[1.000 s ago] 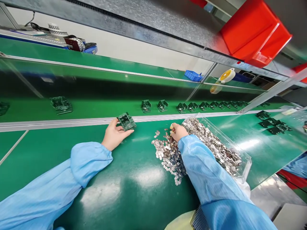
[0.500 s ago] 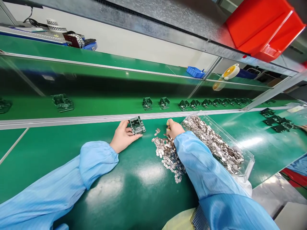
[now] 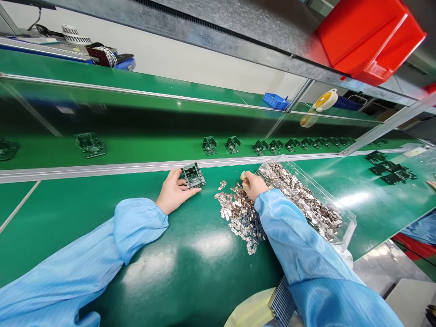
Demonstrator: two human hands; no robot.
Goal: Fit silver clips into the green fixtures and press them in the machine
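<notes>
My left hand (image 3: 174,190) holds a small green circuit board assembly (image 3: 193,175) by its left side, tilted up above the green work surface. My right hand (image 3: 255,184) is at the top edge of a loose pile of small silvery metal pieces (image 3: 238,213). Pale covers sit on its thumb and fingertip, which are drawn together. Whatever lies between them is too small to make out. Right beside this hand stands a long clear plastic tray (image 3: 350,227) filled with many more such metal pieces.
Several circuit board assemblies (image 3: 233,144) stand in a row on the green strip behind a metal rail (image 3: 102,171). More boards (image 3: 391,172) lie at the right, near another person's hand (image 3: 432,184). A metal shelf overhead carries a red bin (image 3: 368,41).
My right hand has shifted slightly to the right along the top of the pile. My left hand keeps the board in nearly the same place. The view has moved a little.
</notes>
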